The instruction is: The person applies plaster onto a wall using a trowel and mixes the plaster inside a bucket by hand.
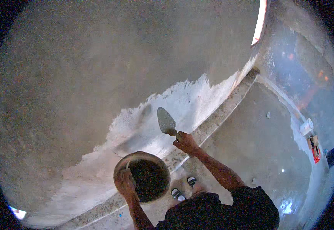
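My right hand (186,143) is closed round the handle of a trowel (166,120), its leaf-shaped blade pointing up and away, in front of the pale part of the wall (178,97). Smears of grey-white material cling to the blade near the handle. At the lower middle, my left hand (125,183) grips the rim of a round bucket (118,168), fingers hooked over its left side. The bucket's inside is dark, so I cannot make out what it holds. Whether the trowel touches the wall cannot be told.
A low concrete ledge (216,119) runs along the wall's foot. My sandalled feet (177,194) stand beside it. On the right, a white bucket (306,127) and a red-edged box (315,150) with dark items stand on the floor (259,126). A bright opening (259,23) shows at the upper right.
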